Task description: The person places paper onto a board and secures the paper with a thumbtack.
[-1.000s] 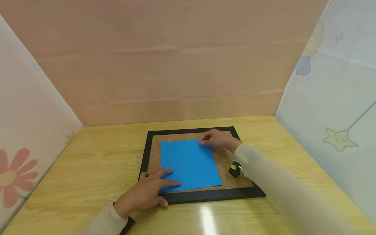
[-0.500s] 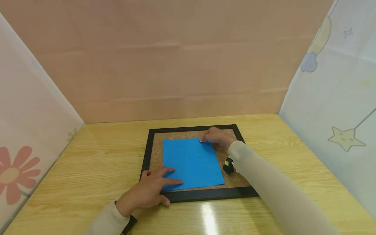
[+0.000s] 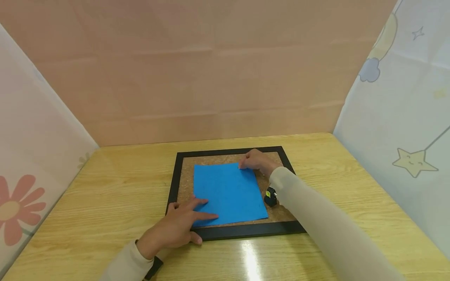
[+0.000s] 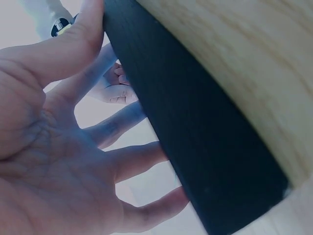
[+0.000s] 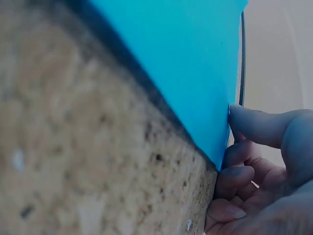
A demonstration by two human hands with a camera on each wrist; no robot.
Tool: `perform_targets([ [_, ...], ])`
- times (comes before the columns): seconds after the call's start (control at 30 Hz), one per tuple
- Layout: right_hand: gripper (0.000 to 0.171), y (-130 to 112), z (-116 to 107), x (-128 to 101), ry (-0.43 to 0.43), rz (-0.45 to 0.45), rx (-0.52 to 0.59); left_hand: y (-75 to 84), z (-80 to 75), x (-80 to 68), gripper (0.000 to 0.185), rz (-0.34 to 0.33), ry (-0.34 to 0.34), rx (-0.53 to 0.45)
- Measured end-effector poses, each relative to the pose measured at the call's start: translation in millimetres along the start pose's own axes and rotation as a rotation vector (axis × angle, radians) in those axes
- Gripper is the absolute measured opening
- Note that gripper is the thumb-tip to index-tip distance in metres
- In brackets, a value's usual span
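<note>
A blue sheet of paper [image 3: 228, 187] lies on a cork board [image 3: 187, 175] with a black frame [image 3: 246, 231]. My left hand [image 3: 177, 226] rests at the near left corner, fingers spread over the paper and the frame's edge; its open palm [image 4: 58, 142] fills much of the left wrist view. At the paper's far right corner is my right hand [image 3: 256, 160], fingers bent. In the right wrist view its thumb [image 5: 254, 125] presses a small silvery thumbtack [image 5: 229, 109] at the paper's edge, mostly hidden behind the thumb tip. The curled fingers sit beside the paper's corner.
The board lies on a wooden table [image 3: 116, 187]. A pinkish-brown backdrop [image 3: 211, 78] stands behind, with patterned white panels at the left [image 3: 31, 128] and right [image 3: 404, 117]. A black wrist camera [image 3: 270, 197] hangs under the right sleeve.
One second ago the right fingertips held the silvery tack in sight at the corner; now the thumb covers it against the paper. The left hand has stayed in place. The view has shifted slightly.
</note>
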State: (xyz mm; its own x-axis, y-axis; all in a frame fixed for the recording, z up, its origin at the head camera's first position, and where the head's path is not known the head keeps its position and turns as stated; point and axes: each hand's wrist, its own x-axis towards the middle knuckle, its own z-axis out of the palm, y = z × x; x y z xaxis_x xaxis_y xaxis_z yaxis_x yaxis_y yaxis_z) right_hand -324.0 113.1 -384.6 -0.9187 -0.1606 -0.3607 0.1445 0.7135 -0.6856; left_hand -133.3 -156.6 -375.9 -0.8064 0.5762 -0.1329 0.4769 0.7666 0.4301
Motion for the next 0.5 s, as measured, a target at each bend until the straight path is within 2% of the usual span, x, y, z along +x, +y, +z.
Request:
perform_targets([
  [0.13,0.011,-1.6,0.8,-3.4,0.036,-0.003,-0.015,2.1,-2.6,-1.1,0.065,0.008,0.003,0.002],
  [0.23,0.013,1.6,2.6,-7.6,0.052,-0.036,-0.023,3.0,-2.8,-1.4,0.064,0.012,0.003,0.003],
  [0.37,0.022,11.3,1.3,-24.9,0.038,-0.153,-0.132,3.2,-1.7,-2.2,0.063,0.019,0.01,-0.001],
  [0.5,0.031,21.9,-7.2,-62.8,0.011,-0.316,-0.306,2.0,-1.3,-3.3,0.063,0.026,0.01,-0.01],
])
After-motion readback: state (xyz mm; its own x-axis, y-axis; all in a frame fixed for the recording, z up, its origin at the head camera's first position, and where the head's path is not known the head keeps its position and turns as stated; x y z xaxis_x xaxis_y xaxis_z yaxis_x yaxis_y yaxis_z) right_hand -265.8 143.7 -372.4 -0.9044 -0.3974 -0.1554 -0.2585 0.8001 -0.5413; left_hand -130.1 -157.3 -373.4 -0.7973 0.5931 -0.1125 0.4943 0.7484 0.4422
